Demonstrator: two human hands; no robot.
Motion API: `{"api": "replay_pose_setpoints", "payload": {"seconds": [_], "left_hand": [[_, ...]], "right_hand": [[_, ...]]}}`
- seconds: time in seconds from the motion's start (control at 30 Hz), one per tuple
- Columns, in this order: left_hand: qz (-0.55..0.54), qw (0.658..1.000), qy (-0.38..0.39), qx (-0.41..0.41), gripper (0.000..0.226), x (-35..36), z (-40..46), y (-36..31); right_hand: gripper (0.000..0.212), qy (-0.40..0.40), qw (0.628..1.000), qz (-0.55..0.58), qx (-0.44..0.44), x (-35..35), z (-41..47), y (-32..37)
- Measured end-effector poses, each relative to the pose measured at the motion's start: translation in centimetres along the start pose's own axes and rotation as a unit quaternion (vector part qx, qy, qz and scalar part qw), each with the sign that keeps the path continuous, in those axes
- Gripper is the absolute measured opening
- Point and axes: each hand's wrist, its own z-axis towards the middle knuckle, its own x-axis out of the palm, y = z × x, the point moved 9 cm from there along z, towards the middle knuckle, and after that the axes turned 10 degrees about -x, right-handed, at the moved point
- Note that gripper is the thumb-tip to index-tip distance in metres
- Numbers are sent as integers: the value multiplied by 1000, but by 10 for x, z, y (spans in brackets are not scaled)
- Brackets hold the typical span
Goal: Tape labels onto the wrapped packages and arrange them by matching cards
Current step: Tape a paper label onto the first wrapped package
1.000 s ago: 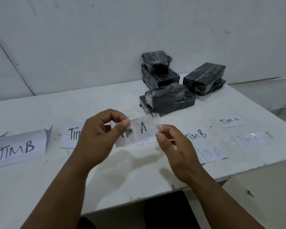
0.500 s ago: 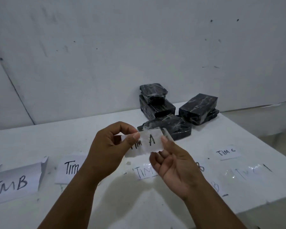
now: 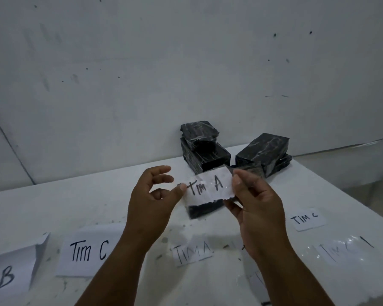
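A white paper label reading "Tim A" (image 3: 209,186), backed by clear tape, hangs stretched between both hands above the table. My left hand (image 3: 152,199) pinches its left end with thumb and forefinger. My right hand (image 3: 254,208) pinches its right end. Directly behind and below the label lies a black wrapped package (image 3: 205,209), partly hidden. Two stacks of black wrapped packages stand farther back, one at the wall (image 3: 202,149) and one to the right (image 3: 263,153).
On the white table (image 3: 53,208) lie paper cards: "Tim C" (image 3: 87,250) at left, a partly cut-off "B" card (image 3: 9,272) at far left, "TIM A" (image 3: 192,250) in the middle, "Tim C" (image 3: 307,218) at right, and taped labels (image 3: 341,248) near the right edge.
The view has tilted up and moved closer. Both hands carried the "Tim A" label forward toward the nearest black package, and my left fingers have spread while thumb and forefinger keep the pinch.
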Motion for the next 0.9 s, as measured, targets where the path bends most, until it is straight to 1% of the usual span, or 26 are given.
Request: {"api": "replay_pose_setpoints", "payload": {"seconds": [0.07,0.13,0.2,0.27,0.33,0.4,0.47,0.5,0.57,0.67,0.77,0.8,0.87,0.9], "left_hand": [[-37,998,-38,-34,38,2,9,11],[-75,992,-80,-59,33,4,17,19],[-88,989,-98,-71,32,11,23,28],[-37,995,-72,-63,35,27,29,34],[64,997,5,-45,29,54,31,42],[170,981,81,-48,30,81,33,54],[233,965,113,-30,40,101,36,60],[250,962,108,-12,44,107,39,59],[268,960,74,21,46,112,45,56],[270,961,45,28,48,112,58,62],[270,962,33,28,69,104,59,59],[262,964,29,33,68,98,55,52],[218,974,31,54,54,84,40,33],[191,979,37,63,51,75,29,24]], "right_hand": [[15,-16,1000,-10,-19,-3,7,3],[14,-32,999,-17,-35,-5,15,6],[14,-47,998,-13,-44,-8,21,10],[16,-52,998,0,-44,-10,28,11],[16,-53,998,15,-40,-10,35,12],[16,-58,997,24,-40,-10,41,12],[17,-68,996,37,-36,-11,46,12],[17,-72,996,42,-34,-12,48,13],[19,-76,995,51,-32,-15,52,14],[23,-79,995,53,-32,-21,55,17],[23,-82,995,48,-38,-29,56,21],[23,-81,995,49,-39,-30,56,22],[23,-74,995,54,-39,-31,52,26],[24,-66,996,53,-41,-30,50,29]]}}
